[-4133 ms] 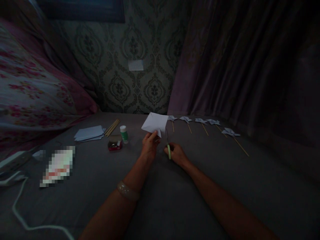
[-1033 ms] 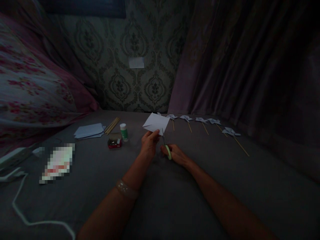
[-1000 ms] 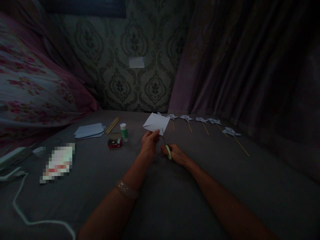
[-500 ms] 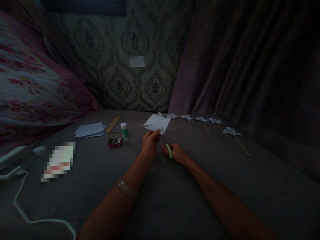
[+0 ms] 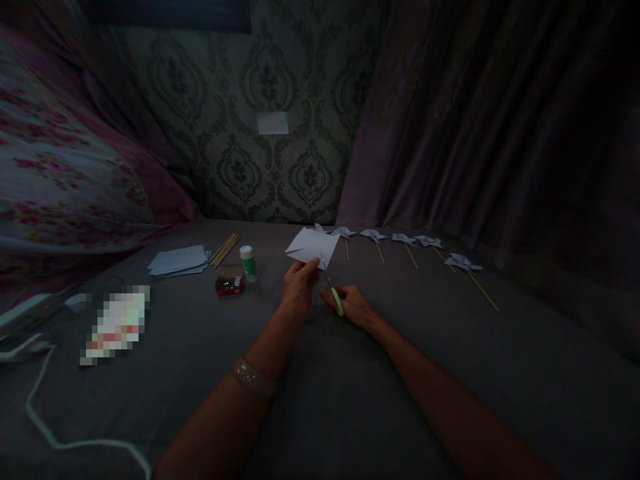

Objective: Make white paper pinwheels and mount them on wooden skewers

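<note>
A white square of paper [image 5: 313,245] is pinched by its near edge in my left hand [image 5: 299,287], thumb on top. One slit shows at the paper's left side. My right hand [image 5: 353,305] is closed round a pair of scissors [image 5: 338,302] with light green handles. The scissor blades point up and away, and lie at the paper's near right part, just right of my left thumb. Several paper pinwheels on sticks, one of them a large pinwheel [image 5: 463,262], lie in a row beyond and to the right of my hands.
Left of my hands stand a green-and-white glue bottle [image 5: 249,264] and a small red box [image 5: 230,285] of shiny bits. Behind them lie wooden sticks [image 5: 225,250] and a stack of paper [image 5: 180,260]. A power strip [image 5: 30,317] with a white cable [image 5: 75,443] is at the far left.
Hardly anything differs. Both hands, the paper and the scissors appear shifted very slightly left, along with the whole view; the blades still lie at the paper.
</note>
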